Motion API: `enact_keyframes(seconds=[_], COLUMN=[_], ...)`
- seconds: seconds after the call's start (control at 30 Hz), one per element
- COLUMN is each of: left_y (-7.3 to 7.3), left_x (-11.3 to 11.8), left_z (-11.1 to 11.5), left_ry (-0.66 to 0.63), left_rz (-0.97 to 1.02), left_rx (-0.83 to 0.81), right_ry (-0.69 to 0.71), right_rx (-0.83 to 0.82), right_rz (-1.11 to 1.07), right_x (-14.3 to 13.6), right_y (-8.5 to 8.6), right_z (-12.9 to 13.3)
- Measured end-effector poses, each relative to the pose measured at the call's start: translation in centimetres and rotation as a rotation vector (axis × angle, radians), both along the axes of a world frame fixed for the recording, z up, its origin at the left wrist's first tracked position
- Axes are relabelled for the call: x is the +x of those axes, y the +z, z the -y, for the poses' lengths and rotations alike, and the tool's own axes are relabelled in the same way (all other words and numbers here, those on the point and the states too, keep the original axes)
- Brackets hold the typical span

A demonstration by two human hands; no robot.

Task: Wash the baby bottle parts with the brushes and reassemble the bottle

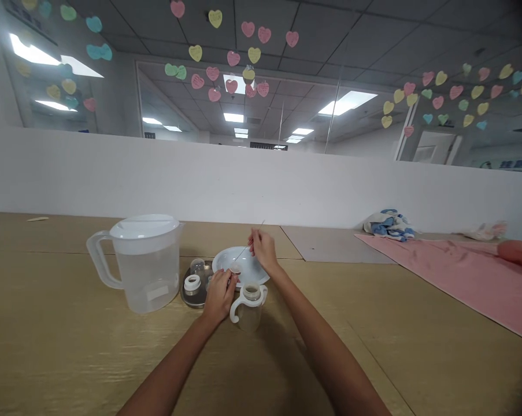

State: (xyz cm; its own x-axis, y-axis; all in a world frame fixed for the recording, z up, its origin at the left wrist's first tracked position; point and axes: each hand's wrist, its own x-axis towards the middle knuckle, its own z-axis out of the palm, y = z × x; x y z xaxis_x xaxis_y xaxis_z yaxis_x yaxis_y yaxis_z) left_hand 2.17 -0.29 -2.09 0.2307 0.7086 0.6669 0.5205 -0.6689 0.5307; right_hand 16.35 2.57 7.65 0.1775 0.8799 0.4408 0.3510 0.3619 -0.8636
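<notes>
My right hand (263, 247) is closed in a pinch around a thin, wire-like stick (242, 253), held at a slant over the white bowl (261, 277). The stick's lower end meets a small translucent piece (235, 267) that the closed fingers of my left hand (219, 294) grip at the bowl's near left rim. The exact kind of that piece is too small to make out. Just right of my left hand stands an uncapped clear baby bottle (250, 316) with white handles (235, 311). To the left, a round metal tray (187, 297) bears a white bottle collar (192, 283) and a clear dome cap (197, 266).
A large translucent lidded pitcher (145, 266) stands left of the tray. At the right lie a pink cloth (451, 271) and a crumpled blue-and-white cloth (388, 224). A flat wooden stick (37, 219) lies far left. A white wall (243, 185) bounds the table's back.
</notes>
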Motion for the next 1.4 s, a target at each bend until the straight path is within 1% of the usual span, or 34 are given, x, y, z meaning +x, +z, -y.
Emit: enact_keyframes(seconds=[0.03, 0.07, 0.1, 0.17, 0.2, 0.27, 0.33, 0.4, 0.5, 0.57, 0.67, 0.8, 0.9, 1.0, 1.27, 1.4], left_y=[0.0, 0.0, -0.1, -0.1, -0.1, -0.1, -0.1, 0.0, 0.0, 0.1, 0.4, 0.9, 1.1, 1.1, 0.8, 0.7], left_x=[0.0, 0.0, 0.0, 0.0, 0.0, 0.0, -0.1, -0.1, -0.2, -0.2, -0.1, -0.1, -0.1, -0.1, -0.1, -0.1], left_z=[0.0, 0.0, 0.0, -0.1, -0.1, -0.1, -0.1, -0.1, 0.0, 0.0, 0.2, 0.5, 0.6, 0.5, 0.3, 0.2], left_ry=[-0.005, -0.008, -0.010, -0.021, -0.027, -0.032, -0.036, -0.045, -0.053, -0.050, -0.044, -0.046, -0.041, -0.038, -0.040, -0.031], left_rz=[0.013, 0.027, 0.042, 0.077, 0.096, 0.132, 0.138, 0.117, 0.104, 0.131, 0.156, 0.149, 0.162, 0.170, 0.193, 0.189], left_rx=[-0.001, -0.001, -0.002, -0.004, -0.006, -0.008, -0.002, 0.006, -0.006, -0.029, -0.066, -0.100, -0.110, -0.103, -0.096, -0.096], right_ry=[-0.069, -0.105, -0.119, -0.092, -0.069, -0.004, 0.045, 0.051, 0.022, 0.013, 0.017, 0.062, 0.092, 0.115, 0.161, 0.154], right_rx=[0.168, 0.308, 0.405, 0.502, 0.521, 0.528, 0.515, 0.523, 0.566, 0.573, 0.539, 0.466, 0.414, 0.382, 0.345, 0.360], right_rz=[0.000, 0.006, 0.013, 0.073, 0.135, 0.299, 0.436, 0.523, 0.597, 0.598, 0.573, 0.587, 0.538, 0.487, 0.429, 0.434], right_x=[0.0, -0.1, -0.3, -0.9, -1.2, -2.0, -2.5, -2.7, -2.6, -2.6, -2.6, -3.0, -3.2, -3.3, -3.2, -3.1], right_y=[1.0, 1.9, 2.7, 3.7, 3.8, 3.4, 2.5, 1.8, 1.5, 1.7, 1.9, 2.2, 2.5, 2.7, 2.9, 3.0], right_z=[0.8, 1.7, 2.6, 4.0, 4.3, 4.5, 4.1, 3.6, 3.5, 3.7, 4.0, 4.5, 4.9, 5.2, 5.3, 5.3])
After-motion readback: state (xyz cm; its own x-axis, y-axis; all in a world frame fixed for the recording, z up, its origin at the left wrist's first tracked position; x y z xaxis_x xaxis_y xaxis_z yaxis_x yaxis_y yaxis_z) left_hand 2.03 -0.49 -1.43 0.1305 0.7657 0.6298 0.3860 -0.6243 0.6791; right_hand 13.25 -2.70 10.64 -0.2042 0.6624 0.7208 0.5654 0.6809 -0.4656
